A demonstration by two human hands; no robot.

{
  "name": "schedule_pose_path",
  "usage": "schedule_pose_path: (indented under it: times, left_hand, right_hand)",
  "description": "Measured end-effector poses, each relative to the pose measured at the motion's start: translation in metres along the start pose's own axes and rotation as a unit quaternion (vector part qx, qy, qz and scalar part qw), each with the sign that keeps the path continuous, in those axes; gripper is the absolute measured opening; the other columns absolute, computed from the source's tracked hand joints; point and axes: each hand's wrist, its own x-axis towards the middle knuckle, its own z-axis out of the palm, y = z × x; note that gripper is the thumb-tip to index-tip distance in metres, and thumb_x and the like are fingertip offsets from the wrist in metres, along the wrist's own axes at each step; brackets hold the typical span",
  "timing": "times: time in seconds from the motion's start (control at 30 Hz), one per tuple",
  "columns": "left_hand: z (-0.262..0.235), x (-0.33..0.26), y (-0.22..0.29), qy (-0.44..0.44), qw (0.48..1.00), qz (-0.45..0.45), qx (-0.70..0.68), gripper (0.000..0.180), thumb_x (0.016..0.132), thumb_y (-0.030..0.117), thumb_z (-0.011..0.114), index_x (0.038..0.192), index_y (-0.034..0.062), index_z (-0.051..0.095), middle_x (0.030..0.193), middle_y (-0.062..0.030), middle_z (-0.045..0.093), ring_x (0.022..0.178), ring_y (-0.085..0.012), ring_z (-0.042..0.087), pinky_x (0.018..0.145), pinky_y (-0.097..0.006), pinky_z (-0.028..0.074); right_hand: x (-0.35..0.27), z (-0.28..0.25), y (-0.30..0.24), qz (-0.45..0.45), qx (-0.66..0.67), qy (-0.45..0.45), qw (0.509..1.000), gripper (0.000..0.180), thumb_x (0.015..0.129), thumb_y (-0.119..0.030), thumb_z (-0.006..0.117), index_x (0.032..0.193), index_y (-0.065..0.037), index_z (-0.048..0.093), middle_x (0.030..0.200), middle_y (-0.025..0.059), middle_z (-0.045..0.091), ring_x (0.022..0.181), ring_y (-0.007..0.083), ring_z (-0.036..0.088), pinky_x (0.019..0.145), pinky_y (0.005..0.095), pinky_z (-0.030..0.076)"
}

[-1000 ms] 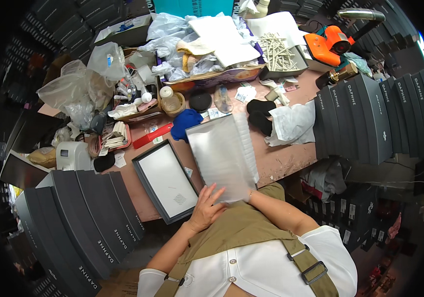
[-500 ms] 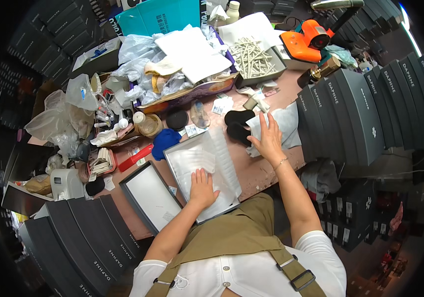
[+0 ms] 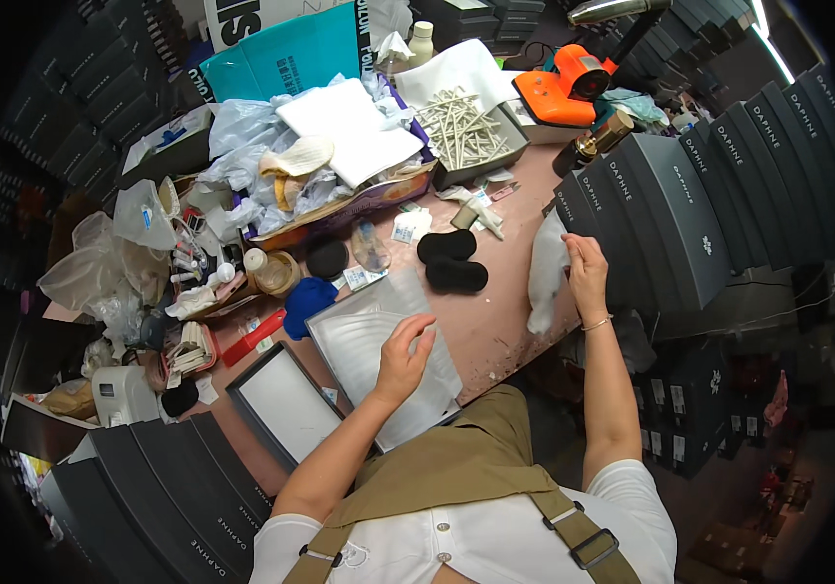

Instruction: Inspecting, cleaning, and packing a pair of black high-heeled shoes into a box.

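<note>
Centre: left hand (image 3: pixel 403 355) flat, holding nothing, on tissue sheet (image 3: pixel 378 360) | right: right hand (image 3: pixel 585 273) grasping white bag (image 3: pixel 546 273) | lower left: open box (image 3: pixel 286 404), nothing packed yet

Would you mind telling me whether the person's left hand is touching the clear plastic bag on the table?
Touching. The head view shows the left hand resting palm-down on the clear plastic bag, fingers spread on its surface with no gap visible.
</note>
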Motion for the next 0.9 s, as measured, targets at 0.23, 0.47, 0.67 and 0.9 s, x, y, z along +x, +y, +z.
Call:
schedule_pose_path:
  times: [0.23,0.47,0.67,0.9]
  left_hand:
    - [0.025,-0.017,0.015,-0.234,0.656,-0.424,-0.579,0.073,0.092,0.058,0.045,0.141,0.0047,0.037,0.14,-0.015,0.041,0.131,-0.0261,0.037,0.108,-0.044,0.03]
    - [-0.065,-0.1,0.002,-0.087,0.969,-0.191,-0.13,0.085,0.065,0.011,0.077,0.141,0.0062,0.037,0.13,-0.0087,0.051,0.119,-0.0247,0.049,0.101,-0.032,0.038]
    - [-0.133,-0.093,0.032,-0.071,0.969,-0.104,0.21,0.095,0.062,0.004,0.075,0.145,0.0103,0.03,0.135,-0.0137,0.047,0.127,-0.0277,0.042,0.103,-0.033,0.037]
    - [-0.013,-0.046,-0.066,0.268,0.936,-0.154,-0.166,0.078,0.084,0.015,0.052,0.147,-0.0034,0.008,0.151,-0.0277,0.013,0.142,-0.0353,0.013,0.114,-0.036,0.015]
  right_hand:
    - [-0.105,-0.006,-0.191,-0.025,0.369,-0.141,0.918,0.037,0.096,-0.031,0.054,0.092,0.003,0.067,0.085,0.0087,0.058,0.077,0.0156,0.052,0.069,0.0268,0.041]
    - [-0.152,0.012,-0.169,0.03,0.522,-0.647,0.555,0.027,0.089,-0.019,0.062,0.105,0.002,0.067,0.101,0.0114,0.064,0.098,0.0194,0.059,0.088,0.0284,0.043]
    - [-0.145,0.022,-0.153,0.151,0.368,-0.639,0.659,0.084,0.084,-0.024,0.066,0.148,-0.002,0.016,0.149,0.0194,0.027,0.132,0.0272,0.037,0.106,0.0353,0.033]
    - [-0.191,0.141,-0.127,0.101,0.205,-0.391,0.891,0.084,0.082,-0.016,0.065,0.146,0.002,0.012,0.135,0.0348,0.037,0.125,0.0401,0.043,0.103,0.0392,0.035]
